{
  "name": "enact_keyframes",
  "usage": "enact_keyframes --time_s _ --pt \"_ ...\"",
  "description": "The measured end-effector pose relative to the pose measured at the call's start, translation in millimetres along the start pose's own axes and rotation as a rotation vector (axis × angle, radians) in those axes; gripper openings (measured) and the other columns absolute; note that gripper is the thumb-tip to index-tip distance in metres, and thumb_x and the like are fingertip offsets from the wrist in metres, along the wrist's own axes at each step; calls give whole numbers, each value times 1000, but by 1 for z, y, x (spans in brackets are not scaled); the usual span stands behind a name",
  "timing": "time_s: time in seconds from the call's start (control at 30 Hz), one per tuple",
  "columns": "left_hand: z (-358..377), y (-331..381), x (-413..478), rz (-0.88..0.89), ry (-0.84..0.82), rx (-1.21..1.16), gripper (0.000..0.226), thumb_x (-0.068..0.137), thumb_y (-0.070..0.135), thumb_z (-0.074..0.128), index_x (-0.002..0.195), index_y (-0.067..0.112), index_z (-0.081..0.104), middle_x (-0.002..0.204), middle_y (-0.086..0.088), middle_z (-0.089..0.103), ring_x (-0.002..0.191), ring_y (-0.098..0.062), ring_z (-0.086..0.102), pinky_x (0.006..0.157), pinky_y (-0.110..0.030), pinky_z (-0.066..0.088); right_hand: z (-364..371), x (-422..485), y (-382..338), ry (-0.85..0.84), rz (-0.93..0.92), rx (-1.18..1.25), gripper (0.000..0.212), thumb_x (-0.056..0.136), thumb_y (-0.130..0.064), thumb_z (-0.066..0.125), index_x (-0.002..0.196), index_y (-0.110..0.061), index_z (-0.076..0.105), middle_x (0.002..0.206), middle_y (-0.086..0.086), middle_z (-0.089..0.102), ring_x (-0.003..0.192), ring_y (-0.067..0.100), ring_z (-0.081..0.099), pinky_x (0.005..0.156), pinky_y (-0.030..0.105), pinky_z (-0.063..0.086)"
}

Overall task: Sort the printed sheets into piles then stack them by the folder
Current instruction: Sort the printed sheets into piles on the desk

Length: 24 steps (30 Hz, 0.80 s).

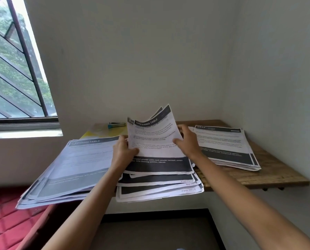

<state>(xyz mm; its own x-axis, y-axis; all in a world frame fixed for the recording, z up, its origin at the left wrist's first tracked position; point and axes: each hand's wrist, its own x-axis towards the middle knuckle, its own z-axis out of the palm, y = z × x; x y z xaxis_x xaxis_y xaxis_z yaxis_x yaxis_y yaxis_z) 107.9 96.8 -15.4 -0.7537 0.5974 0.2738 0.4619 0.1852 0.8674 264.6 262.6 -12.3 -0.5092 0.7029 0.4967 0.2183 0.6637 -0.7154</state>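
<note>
Printed sheets, lifted bundle: likely light, limp, slide-prone; left hand pinches one side edge, right hand grips the other, pile below both; best held at opposite edges.

desk: brown wood, rough grain, matt
sheets, on the desk: thin white paper, matt
folder, at the back of the desk: yellow, smooth, a bit shiny
stapler, at the back of the desk: blue-green plastic, shiny metal
window bars, left of the desk: dark metal
cushion, below the desk's left: red, quilted
</note>
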Motion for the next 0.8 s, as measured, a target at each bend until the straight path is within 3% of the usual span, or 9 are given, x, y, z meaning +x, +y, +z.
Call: enact_keyframes --time_s 0.07,0.17,0.33,0.53,0.8 --pt "2 0 6 51 -38 152 64 80 12 74 135 8 41 134 -13 53 121 -27 52 92 -29 46 -1 1 5 0 52 -14 38 84 -5 67 119 -5 50 120 10 62 108 22 61 67 11 46" --pt "5 -1 11 149 -132 389 70 87 29 68 145 10 32 149 -13 35 138 -29 31 112 -38 28 -2 1 12 -62 101 -100 41 84 -9 68 121 -4 51 122 11 61 110 24 59 76 19 44" --pt "15 -11 13 216 -300 592 64 97 45 46 150 16 25 160 -9 17 148 -29 7 120 -44 9 -2 0 19 -137 141 -185 40 86 -20 69 119 -5 53 122 10 62 111 25 58 91 30 47" --pt "23 -20 11 209 -362 719 61 98 52 34 149 20 27 159 -6 22 148 -25 13 120 -45 6 -2 2 22 -166 193 -237 46 85 -32 68 120 -9 51 123 8 61 112 27 57 96 42 46" --pt "24 -21 9 213 -367 752 61 99 53 29 150 20 26 159 -6 21 147 -25 14 120 -42 4 -2 2 24 -166 202 -247 49 81 -33 72 120 -13 50 120 5 63 109 25 59 98 45 44"
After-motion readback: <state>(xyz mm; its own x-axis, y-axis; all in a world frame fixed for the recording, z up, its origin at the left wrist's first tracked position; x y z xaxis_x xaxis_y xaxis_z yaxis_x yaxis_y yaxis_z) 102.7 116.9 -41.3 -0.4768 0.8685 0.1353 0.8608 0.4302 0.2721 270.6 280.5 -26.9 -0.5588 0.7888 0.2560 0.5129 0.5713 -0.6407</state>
